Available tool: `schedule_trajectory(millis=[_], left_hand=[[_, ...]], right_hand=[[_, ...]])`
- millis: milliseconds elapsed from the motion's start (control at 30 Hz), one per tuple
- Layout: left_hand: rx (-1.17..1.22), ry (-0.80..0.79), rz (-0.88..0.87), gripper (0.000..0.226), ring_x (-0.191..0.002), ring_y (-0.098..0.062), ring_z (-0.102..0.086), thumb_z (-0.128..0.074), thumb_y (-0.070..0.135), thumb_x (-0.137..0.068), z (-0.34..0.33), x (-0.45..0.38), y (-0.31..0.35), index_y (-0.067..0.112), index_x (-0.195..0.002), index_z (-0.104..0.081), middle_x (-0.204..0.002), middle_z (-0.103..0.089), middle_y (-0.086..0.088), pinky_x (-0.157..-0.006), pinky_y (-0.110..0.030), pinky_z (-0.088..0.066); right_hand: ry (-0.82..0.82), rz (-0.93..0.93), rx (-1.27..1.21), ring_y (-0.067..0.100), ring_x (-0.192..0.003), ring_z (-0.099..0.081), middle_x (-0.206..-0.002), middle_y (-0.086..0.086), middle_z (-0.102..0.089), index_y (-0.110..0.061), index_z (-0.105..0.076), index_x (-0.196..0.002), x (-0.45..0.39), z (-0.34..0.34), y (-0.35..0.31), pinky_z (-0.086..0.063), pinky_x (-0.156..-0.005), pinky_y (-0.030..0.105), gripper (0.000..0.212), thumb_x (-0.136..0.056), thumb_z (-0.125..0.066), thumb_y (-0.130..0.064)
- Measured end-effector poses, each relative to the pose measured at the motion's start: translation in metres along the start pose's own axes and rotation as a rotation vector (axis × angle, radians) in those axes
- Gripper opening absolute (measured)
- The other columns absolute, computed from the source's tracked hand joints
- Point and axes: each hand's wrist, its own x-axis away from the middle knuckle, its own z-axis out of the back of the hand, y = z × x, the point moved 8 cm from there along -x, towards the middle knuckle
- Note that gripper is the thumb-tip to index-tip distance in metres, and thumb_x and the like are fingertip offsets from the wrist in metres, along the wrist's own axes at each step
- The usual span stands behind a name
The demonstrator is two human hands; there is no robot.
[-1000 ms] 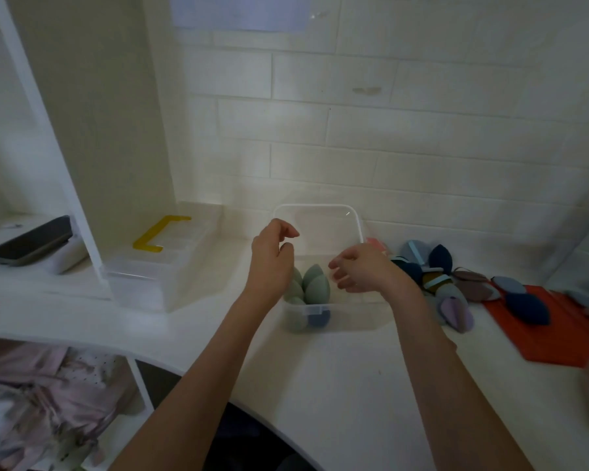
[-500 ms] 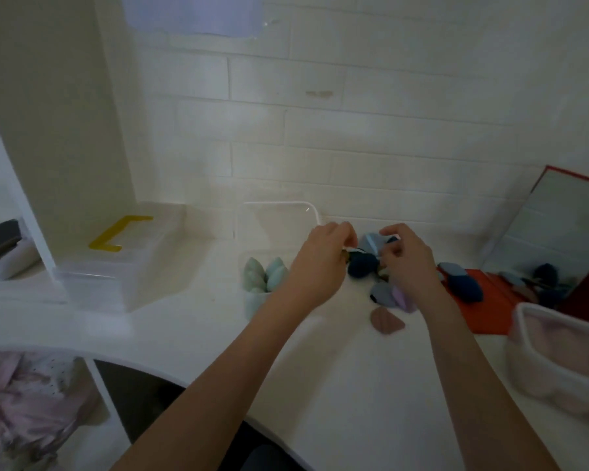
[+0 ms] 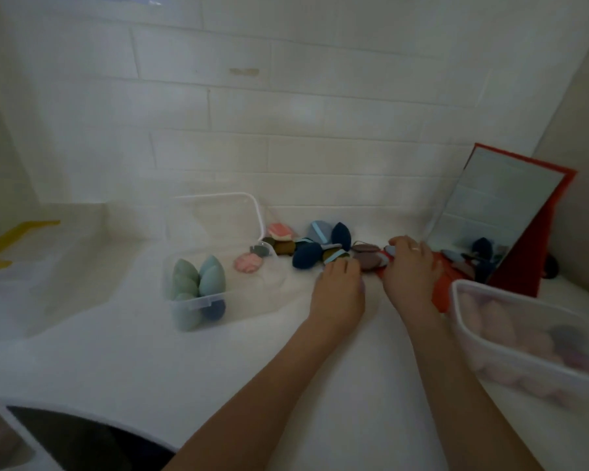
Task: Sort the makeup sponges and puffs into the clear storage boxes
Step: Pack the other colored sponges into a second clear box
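Against the back wall, loose pile: puffs (image 3: 323, 246) in navy, blue, olive and mauve lie heaped on the white counter (image 3: 238, 362), between the open box and the red mat (image 3: 439, 294).
Left hand (image 3: 339, 294): palm down at the near edge of the pile, fingertips touching a blue-banded puff (image 3: 335, 256); whether they pinch it or merely rest on it cannot be told.
Right hand (image 3: 410, 270): palm down just beside the left, fingertips on a mauve puff (image 3: 368, 260); hold likewise unclear.
Open box (image 3: 218, 300): clear, left of the pile, lid raised; green and blue egg-shaped sponges (image 3: 198, 280) stand in its left end, with a pink puff (image 3: 248, 263) seen at its right part.
Second box (image 3: 524, 365): clear, near right, holding pale pink pieces that are blurred.
Step in hand (judged): picking up the next puffs for sorting.
Doing it well: take one puff per hand by its edge or band, lift clear of the neighbours so none drag along, then match each to the box holding its like.
Risk: soft, light pieces may snag and scatter toward the mirror (image 3: 497, 219).
Far left: another clear box with a yellow handle (image 3: 11, 243).
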Motion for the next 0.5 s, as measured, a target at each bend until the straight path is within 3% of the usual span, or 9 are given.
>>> schedule_trajectory(millis=[133,233,333,433,500], left_hand=[[0.006,0.001,0.044,0.020,-0.105,-0.028,-0.048,-0.043,0.016,-0.095,-0.015,-0.011,-0.010,0.005,-0.110,-0.052,-0.113,-0.053,-0.013,-0.086,-0.036,-0.040],[0.091,0.032,0.053,0.024,-0.107,-0.026,-0.048,-0.044,0.016,-0.095,-0.010,-0.014,-0.013,0.008,-0.116,-0.051,-0.116,-0.052,-0.011,-0.088,-0.033,-0.041],[0.266,0.034,0.062,0.048,-0.117,-0.023,-0.047,-0.048,0.017,-0.095,-0.001,-0.014,-0.016,0.016,-0.141,-0.037,-0.134,-0.045,-0.006,-0.097,-0.024,-0.037],[0.413,-0.038,0.033,0.078,-0.135,-0.021,-0.035,-0.058,0.021,-0.091,-0.004,-0.013,-0.011,0.032,-0.151,-0.009,-0.153,-0.026,0.000,-0.107,-0.032,-0.037],[0.383,-0.059,0.025,0.077,-0.140,-0.016,-0.026,-0.059,0.021,-0.090,-0.006,-0.014,-0.012,0.030,-0.151,-0.013,-0.156,-0.021,-0.001,-0.111,-0.027,-0.028]], right_hand=[[-0.146,-0.078,-0.035,0.036,-0.125,-0.036,-0.138,0.008,-0.045,-0.023,-0.047,-0.130,0.000,-0.028,0.021,-0.036,-0.096,0.045,0.038,-0.093,-0.047,-0.012],[0.014,-0.028,-0.143,0.034,-0.114,-0.044,-0.129,0.014,-0.050,-0.018,-0.048,-0.129,-0.002,-0.017,0.020,-0.038,-0.090,0.037,0.039,-0.091,-0.053,-0.010],[0.163,-0.090,-0.586,0.020,-0.096,-0.051,-0.109,0.008,-0.053,-0.018,-0.048,-0.116,0.001,0.003,0.011,-0.040,-0.078,0.027,0.044,-0.080,-0.073,-0.022],[0.013,-0.099,-0.888,0.013,-0.081,-0.060,-0.085,-0.001,-0.061,-0.010,-0.055,-0.093,0.006,-0.002,-0.011,-0.049,-0.068,0.015,0.027,-0.084,-0.070,-0.029],[-0.116,-0.062,-0.959,0.014,-0.078,-0.065,-0.081,0.003,-0.067,-0.004,-0.059,-0.089,0.010,-0.013,-0.021,-0.052,-0.065,0.015,0.023,-0.091,-0.061,-0.027]])
